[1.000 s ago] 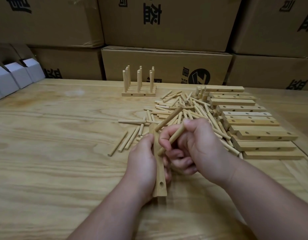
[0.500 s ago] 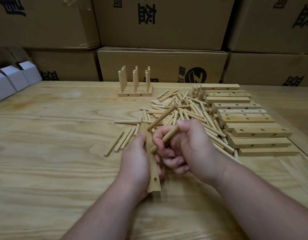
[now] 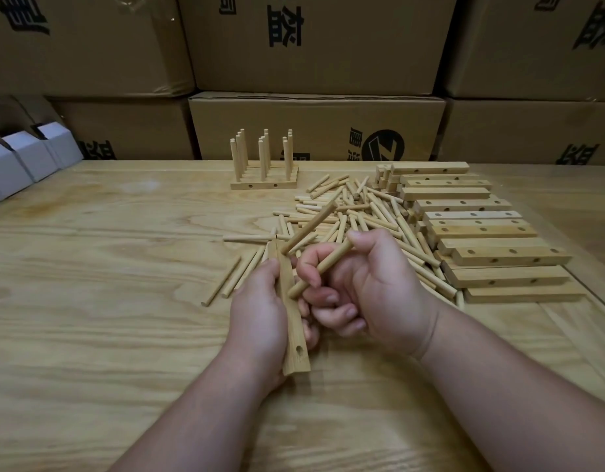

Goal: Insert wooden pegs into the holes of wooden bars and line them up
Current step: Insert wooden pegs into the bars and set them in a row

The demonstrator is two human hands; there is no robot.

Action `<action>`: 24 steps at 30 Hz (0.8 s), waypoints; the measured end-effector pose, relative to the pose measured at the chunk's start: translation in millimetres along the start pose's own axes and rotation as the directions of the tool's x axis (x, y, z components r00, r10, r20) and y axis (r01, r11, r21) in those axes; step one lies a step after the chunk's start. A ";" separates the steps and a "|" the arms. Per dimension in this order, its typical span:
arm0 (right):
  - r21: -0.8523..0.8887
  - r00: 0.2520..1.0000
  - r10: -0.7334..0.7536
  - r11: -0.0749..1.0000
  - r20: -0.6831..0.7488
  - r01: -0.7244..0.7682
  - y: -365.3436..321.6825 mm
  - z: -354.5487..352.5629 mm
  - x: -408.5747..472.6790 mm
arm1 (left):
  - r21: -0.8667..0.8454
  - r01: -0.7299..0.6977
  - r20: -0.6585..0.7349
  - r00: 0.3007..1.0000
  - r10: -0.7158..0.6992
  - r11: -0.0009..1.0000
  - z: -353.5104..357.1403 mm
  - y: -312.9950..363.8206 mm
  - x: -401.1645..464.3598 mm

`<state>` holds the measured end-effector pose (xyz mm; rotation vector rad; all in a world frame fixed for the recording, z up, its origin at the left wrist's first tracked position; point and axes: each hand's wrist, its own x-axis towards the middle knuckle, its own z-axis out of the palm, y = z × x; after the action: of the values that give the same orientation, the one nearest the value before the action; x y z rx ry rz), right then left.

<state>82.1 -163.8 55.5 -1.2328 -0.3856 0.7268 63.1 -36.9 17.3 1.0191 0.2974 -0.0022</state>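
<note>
Above the table (image 3: 90, 301), the left hand (image 3: 257, 311) still gripped a bar (image 3: 292, 321), one peg (image 3: 309, 228) already seated; the right hand (image 3: 372, 294) had pinched another peg (image 3: 323, 269) closer, ready to insert.

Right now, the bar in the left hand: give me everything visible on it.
The bar is a slim strip of pale wood with square-cut ends. It is held on edge, lengthwise away from the person, above the table. One round hole shows near its near end; other holes are hidden. The left hand grips its middle. A peg slants up from its far end. The right hand is beside it.
</note>
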 end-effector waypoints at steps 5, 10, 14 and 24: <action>-0.039 1.000 0.015 0.999 0.004 -0.015 -1.7 -1.3 -1.1 | 0.038 -0.004 0.004 1.000 0.004 0.999 2.2 -1.3 -1.6; -0.048 1.000 0.027 0.998 -0.013 -0.027 -1.8 -2.6 -0.2 | 0.063 -0.008 -0.040 0.999 0.010 0.998 6.1 -1.7 -3.1; -0.018 1.000 0.017 1.000 -0.002 -0.017 2.2 -4.5 -0.1 | 0.061 -0.006 -0.041 0.999 0.009 0.998 4.6 -2.1 -3.2; -0.125 0.996 -0.066 0.990 -0.060 0.058 -17.8 -25.4 -10.7 | -0.110 -0.031 0.123 0.991 0.045 0.993 -1.0 -0.7 -1.4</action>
<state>95.6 -191.9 65.7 -1.3517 -0.4189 0.6160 61.5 -36.7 16.6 0.9127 0.1621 -0.0152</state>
